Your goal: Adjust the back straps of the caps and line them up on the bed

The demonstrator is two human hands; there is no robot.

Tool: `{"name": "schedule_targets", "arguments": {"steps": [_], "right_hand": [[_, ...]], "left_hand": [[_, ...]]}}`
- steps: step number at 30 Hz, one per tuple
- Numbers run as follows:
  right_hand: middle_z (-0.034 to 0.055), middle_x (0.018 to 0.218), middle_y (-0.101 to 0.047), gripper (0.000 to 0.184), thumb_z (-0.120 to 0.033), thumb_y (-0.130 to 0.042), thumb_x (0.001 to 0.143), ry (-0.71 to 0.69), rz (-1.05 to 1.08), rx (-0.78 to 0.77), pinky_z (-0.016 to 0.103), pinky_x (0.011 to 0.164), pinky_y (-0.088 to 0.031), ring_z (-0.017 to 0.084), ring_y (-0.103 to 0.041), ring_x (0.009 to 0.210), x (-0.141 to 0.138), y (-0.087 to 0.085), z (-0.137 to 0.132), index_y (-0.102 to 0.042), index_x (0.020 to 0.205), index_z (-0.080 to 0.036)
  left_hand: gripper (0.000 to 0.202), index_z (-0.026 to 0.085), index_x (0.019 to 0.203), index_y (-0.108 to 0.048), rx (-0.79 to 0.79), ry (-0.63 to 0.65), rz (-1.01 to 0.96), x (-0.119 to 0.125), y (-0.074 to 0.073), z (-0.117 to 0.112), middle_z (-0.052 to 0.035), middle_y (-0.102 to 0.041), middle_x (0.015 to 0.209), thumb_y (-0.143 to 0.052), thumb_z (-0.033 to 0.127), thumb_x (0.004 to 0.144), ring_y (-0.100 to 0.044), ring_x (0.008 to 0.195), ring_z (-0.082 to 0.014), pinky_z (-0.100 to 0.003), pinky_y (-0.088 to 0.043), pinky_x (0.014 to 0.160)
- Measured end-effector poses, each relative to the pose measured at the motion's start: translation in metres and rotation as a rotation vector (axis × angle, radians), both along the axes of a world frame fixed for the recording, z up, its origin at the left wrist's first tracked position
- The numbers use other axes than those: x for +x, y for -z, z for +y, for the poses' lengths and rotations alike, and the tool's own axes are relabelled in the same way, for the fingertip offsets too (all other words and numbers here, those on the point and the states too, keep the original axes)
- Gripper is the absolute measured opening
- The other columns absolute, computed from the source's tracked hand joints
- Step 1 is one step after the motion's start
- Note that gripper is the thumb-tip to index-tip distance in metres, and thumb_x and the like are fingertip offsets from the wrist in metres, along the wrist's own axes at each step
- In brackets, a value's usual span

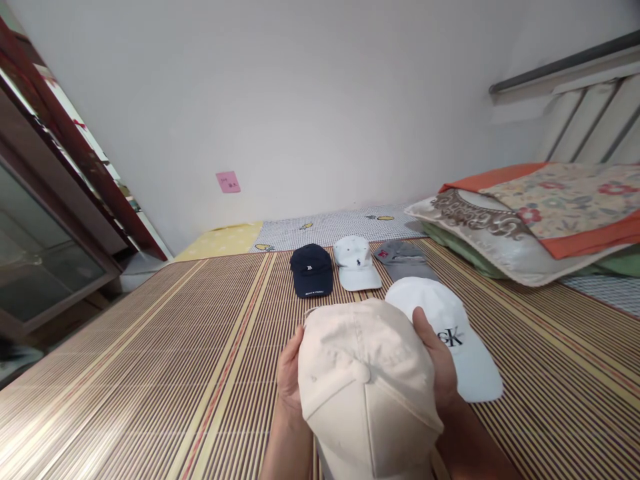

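Note:
A beige baseball cap (367, 393) is held up between both hands, its top button facing me. My left hand (290, 370) grips its left side, fingers mostly hidden behind it. On the other side my right hand (437, 363) holds the cap, thumb up along the edge. Just beyond the right hand lies a white cap (465, 333) with black lettering, partly covered by that hand and the beige cap. Farther back sit a navy cap (311, 270), a pale cap (357, 263) with a small dark logo, and a grey cap (405, 260) with a red patch.
A striped bamboo mat (200, 347) covers the bed. Pillows (490, 227) and a folded floral cloth (575, 193) are piled at the right, below a radiator (590, 113). A pink note (229, 182) sticks to the wall. A glass-fronted cabinet (45, 240) stands left.

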State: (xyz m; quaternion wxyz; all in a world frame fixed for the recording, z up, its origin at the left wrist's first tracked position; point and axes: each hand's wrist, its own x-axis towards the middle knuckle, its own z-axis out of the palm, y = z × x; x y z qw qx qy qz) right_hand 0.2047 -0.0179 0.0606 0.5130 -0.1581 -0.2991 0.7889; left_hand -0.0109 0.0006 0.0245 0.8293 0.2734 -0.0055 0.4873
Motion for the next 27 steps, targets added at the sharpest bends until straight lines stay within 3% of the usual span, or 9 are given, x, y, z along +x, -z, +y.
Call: {"name": "schedule_targets", "arguments": {"steps": [9, 15, 20, 27], "right_hand": [[0.0171, 0.118, -0.081, 0.069, -0.074, -0.073, 0.078, 0.015, 0.02, -0.033, 0.06, 0.115, -0.045, 0.044, -0.065, 0.13, 0.001, 0.006, -0.004, -0.078, 0.119, -0.019], [0.017, 0.118, -0.081, 0.066, -0.065, -0.081, 0.076, 0.057, -0.007, -0.089, 0.059, 0.113, -0.048, 0.044, -0.068, 0.125, 0.003, 0.005, -0.003, -0.076, 0.124, -0.019], [0.0169, 0.111, -0.083, 0.064, -0.065, -0.083, 0.075, -0.03, -0.025, -0.088, 0.057, 0.113, -0.048, 0.043, -0.068, 0.125, 0.004, 0.003, -0.004, -0.079, 0.116, -0.017], [0.017, 0.103, -0.084, 0.058, -0.065, -0.074, 0.081, 0.006, -0.07, -0.025, 0.055, 0.111, -0.051, 0.041, -0.072, 0.121, 0.011, 0.024, -0.002, -0.078, 0.112, -0.017]], "left_hand": [[0.042, 0.015, 0.128, -0.075, -0.147, -0.023, -0.019, -0.004, 0.006, -0.002, -0.0089, -0.078, 0.128, -0.047, 0.038, 0.107, -0.067, 0.129, -0.0245, -0.036, -0.038, 0.122], [0.043, 0.018, 0.126, -0.076, -0.097, -0.007, 0.0, -0.005, 0.012, -0.001, -0.0087, -0.079, 0.127, -0.045, 0.041, 0.107, -0.066, 0.131, -0.0272, -0.039, -0.039, 0.12], [0.043, 0.018, 0.11, -0.081, 0.02, -0.079, -0.027, -0.009, 0.022, -0.002, -0.0104, -0.081, 0.12, -0.05, 0.046, 0.103, -0.071, 0.122, -0.0308, -0.044, -0.044, 0.117], [0.048, 0.017, 0.115, -0.081, 0.091, -0.106, 0.08, -0.013, 0.033, -0.003, -0.0145, -0.083, 0.108, -0.059, 0.054, 0.095, -0.07, 0.122, -0.0385, -0.051, -0.047, 0.114]]}}
